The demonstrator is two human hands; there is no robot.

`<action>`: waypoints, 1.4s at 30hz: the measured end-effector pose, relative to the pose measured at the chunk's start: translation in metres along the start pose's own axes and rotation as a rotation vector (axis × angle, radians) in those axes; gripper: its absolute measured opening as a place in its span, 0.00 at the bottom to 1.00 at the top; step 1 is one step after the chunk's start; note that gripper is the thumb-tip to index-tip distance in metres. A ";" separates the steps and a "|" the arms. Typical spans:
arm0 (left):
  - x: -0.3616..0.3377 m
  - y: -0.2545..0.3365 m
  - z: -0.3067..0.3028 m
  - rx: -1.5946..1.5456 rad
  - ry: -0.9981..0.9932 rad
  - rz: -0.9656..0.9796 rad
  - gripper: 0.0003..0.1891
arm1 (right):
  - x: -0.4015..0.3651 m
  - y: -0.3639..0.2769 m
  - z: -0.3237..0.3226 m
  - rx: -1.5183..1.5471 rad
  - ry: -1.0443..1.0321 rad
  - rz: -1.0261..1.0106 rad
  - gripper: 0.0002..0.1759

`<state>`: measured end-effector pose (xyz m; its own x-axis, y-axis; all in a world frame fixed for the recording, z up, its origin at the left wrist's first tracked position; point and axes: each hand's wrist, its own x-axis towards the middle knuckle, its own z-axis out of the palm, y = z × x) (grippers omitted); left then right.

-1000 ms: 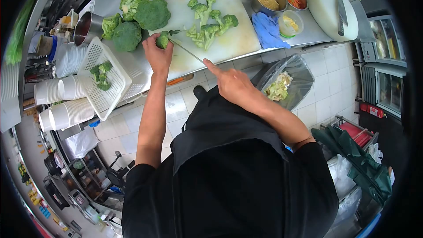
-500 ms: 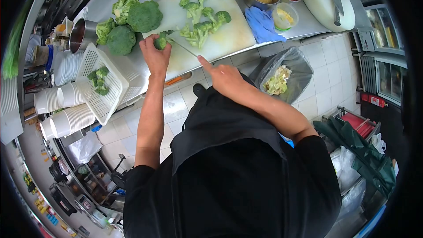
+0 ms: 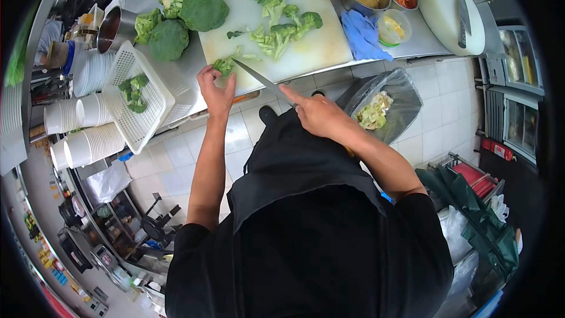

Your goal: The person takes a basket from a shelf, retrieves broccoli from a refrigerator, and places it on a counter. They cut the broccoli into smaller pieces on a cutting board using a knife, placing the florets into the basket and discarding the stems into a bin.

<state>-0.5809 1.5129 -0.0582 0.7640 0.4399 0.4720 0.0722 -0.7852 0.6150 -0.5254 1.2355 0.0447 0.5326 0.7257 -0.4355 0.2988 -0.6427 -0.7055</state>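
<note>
My left hand (image 3: 218, 98) has thumb and fingers apart by a small floret (image 3: 223, 66), at seven o'clock on the cutting board (image 3: 323, 47); touching, I can't tell. My right hand (image 3: 322, 115) is clamped on the knife (image 3: 259, 76), tip toward ten. Broccoli heads (image 3: 204, 9) sit at the board's nine.

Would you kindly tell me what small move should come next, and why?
Perhaps the left hand should steady the small broccoli piece, since that hand is spread beside it and the right hand holds the knife, its tip close by.
</note>
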 end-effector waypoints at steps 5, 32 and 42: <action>0.001 0.006 -0.002 -0.052 -0.022 -0.089 0.18 | 0.024 0.005 0.016 0.011 -0.017 -0.002 0.36; 0.044 -0.072 -0.108 -1.842 0.471 -0.791 0.17 | 0.011 0.004 0.003 0.001 0.175 -0.133 0.34; 0.070 -0.042 -0.120 -1.337 0.518 -0.897 0.32 | 0.009 0.016 0.006 -0.062 0.166 -0.124 0.37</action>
<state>-0.6073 1.6287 0.0252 0.4918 0.8093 -0.3212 -0.4260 0.5454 0.7219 -0.5206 1.2329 0.0258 0.6106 0.7528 -0.2461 0.4151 -0.5688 -0.7100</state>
